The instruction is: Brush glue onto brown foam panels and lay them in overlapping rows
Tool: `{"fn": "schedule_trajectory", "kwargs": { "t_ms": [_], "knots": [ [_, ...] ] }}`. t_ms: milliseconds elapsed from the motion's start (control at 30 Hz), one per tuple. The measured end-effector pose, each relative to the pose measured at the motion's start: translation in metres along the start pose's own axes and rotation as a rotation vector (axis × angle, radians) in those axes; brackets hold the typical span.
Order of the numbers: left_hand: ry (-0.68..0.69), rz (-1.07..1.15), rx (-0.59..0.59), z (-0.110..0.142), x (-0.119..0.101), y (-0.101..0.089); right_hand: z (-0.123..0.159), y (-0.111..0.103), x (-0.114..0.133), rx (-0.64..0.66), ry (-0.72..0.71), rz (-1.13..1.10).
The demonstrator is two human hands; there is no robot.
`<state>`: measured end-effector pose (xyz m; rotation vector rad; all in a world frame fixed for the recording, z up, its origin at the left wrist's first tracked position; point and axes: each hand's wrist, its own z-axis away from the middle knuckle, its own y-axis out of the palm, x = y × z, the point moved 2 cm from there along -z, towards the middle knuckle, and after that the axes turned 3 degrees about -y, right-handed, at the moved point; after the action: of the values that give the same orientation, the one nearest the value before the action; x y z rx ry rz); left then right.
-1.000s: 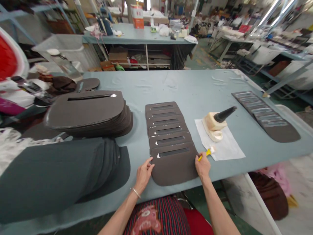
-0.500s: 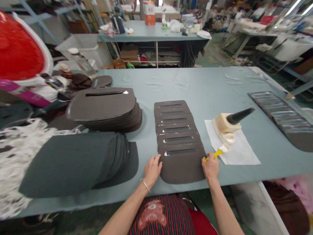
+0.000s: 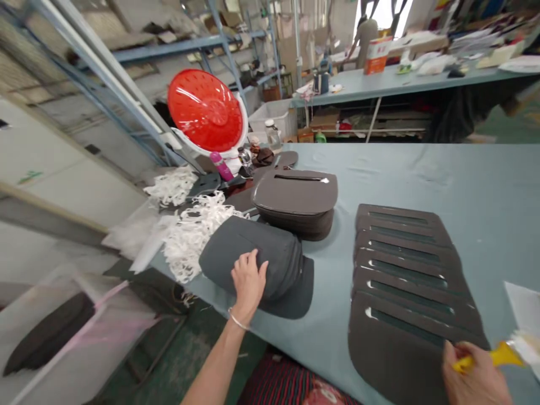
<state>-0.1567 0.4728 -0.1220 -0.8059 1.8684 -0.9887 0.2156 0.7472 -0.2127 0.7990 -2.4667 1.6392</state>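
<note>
My left hand [image 3: 248,281], a bracelet at its wrist, rests on a stack of dark grey-green fabric panels [image 3: 270,247] with its fingers apart. In my right hand [image 3: 476,371] is a yellow-handled brush [image 3: 502,355], its whitish bristle end pointing right. That hand is at the lower right edge of a row of overlapping brown panels [image 3: 400,343], each with a long slot and small white marks. Behind the grey-green stack lies a second stack of brown panels [image 3: 299,194], the top one slotted. Part of a white sheet [image 3: 523,306] shows beside the brush.
White stringy scraps [image 3: 194,242] lie left of the stacks on the blue-green table [image 3: 379,169]. Beyond them are a pink bottle [image 3: 221,166], a jar [image 3: 273,135] and a red round basket [image 3: 206,109]. A person [image 3: 365,42] stands at the far table.
My left hand has left the brown panels' edge and moved left onto the grey-green stack. The view has turned left. My right hand still holds the brush beside the brown row.
</note>
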Motion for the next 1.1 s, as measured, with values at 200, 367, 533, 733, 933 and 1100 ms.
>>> {"fn": "schedule_trajectory", "kwargs": {
  "t_ms": [200,367,533,733,933,1100],
  "knots": [
    [-0.036,0.267,0.284,-0.015,0.024,0.005,0.025,0.013,0.194,0.366,-0.22,-0.545],
    [0.061,0.629,0.482,0.002,-0.002,0.009,0.058,0.014,0.302,0.592,-0.264,-0.856],
    [-0.104,0.149,0.005,-0.032,0.049,-0.009,0.059,0.024,0.294,0.461,-0.195,-0.802],
    [0.038,0.074,0.382,-0.062,0.057,-0.001,0.059,0.024,0.251,0.447,-0.147,-0.807],
    [0.172,0.478,0.787,0.027,-0.035,0.045,0.059,0.024,0.131,0.379,0.072,-0.533],
    [0.144,0.625,1.002,0.137,-0.087,0.094,0.064,-0.005,-0.001,0.286,0.192,-0.178]
  ]
}}
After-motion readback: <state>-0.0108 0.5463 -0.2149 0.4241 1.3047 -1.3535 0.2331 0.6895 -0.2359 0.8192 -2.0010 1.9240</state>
